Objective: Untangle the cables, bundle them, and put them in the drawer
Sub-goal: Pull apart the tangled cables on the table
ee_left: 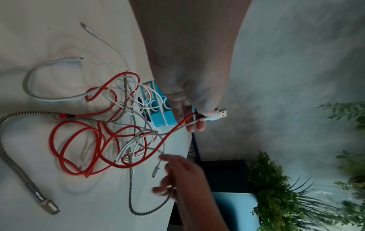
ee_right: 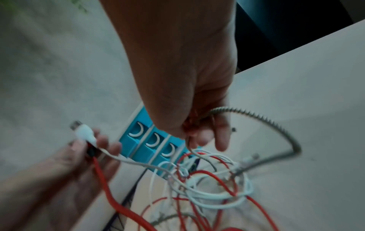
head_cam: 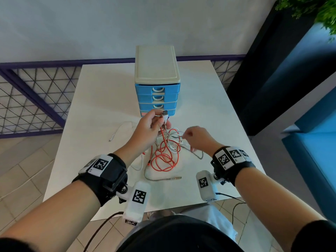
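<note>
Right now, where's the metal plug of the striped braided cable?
In the head view, the metal plug lies on the white table near its front edge, between both wrists, just below the red cable loops.
</note>
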`<action>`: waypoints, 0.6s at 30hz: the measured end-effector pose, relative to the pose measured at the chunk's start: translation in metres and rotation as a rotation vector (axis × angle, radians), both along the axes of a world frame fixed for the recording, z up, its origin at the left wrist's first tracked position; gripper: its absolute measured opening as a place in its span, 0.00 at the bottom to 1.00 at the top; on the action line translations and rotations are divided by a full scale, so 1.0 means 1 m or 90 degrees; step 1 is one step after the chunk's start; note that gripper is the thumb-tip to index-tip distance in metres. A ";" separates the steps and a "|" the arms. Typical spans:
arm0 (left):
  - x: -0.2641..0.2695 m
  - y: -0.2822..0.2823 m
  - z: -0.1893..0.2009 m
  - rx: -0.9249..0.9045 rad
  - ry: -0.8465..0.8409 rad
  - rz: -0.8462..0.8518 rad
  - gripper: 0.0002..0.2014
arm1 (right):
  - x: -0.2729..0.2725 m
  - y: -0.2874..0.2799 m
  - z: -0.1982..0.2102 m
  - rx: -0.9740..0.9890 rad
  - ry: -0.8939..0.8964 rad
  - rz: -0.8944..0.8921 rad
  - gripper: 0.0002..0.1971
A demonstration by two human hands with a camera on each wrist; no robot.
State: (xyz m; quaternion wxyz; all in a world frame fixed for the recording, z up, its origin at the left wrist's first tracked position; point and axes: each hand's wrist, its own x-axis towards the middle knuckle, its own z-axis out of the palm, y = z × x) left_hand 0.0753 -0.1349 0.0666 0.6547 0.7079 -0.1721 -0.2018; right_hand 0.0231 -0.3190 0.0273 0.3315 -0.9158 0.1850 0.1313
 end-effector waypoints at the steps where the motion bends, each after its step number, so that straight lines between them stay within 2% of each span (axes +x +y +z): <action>1: -0.001 -0.001 -0.001 0.013 -0.005 -0.008 0.08 | 0.004 0.001 0.009 0.024 -0.042 -0.035 0.11; 4: -0.003 -0.006 -0.002 0.052 -0.007 -0.049 0.09 | 0.013 0.007 0.038 0.125 -0.129 -0.073 0.05; 8: -0.004 -0.008 0.002 0.073 0.017 -0.141 0.15 | 0.017 0.016 0.075 0.289 -0.161 -0.052 0.08; 10: -0.003 -0.008 0.006 0.069 0.030 -0.152 0.14 | 0.016 0.018 0.084 0.337 -0.162 -0.036 0.11; 14: 0.008 -0.003 0.010 0.084 0.002 -0.095 0.08 | 0.009 0.010 0.088 0.413 -0.155 -0.044 0.10; 18: 0.019 0.004 0.004 0.078 0.031 0.016 0.06 | 0.003 -0.010 0.078 0.343 -0.126 -0.035 0.09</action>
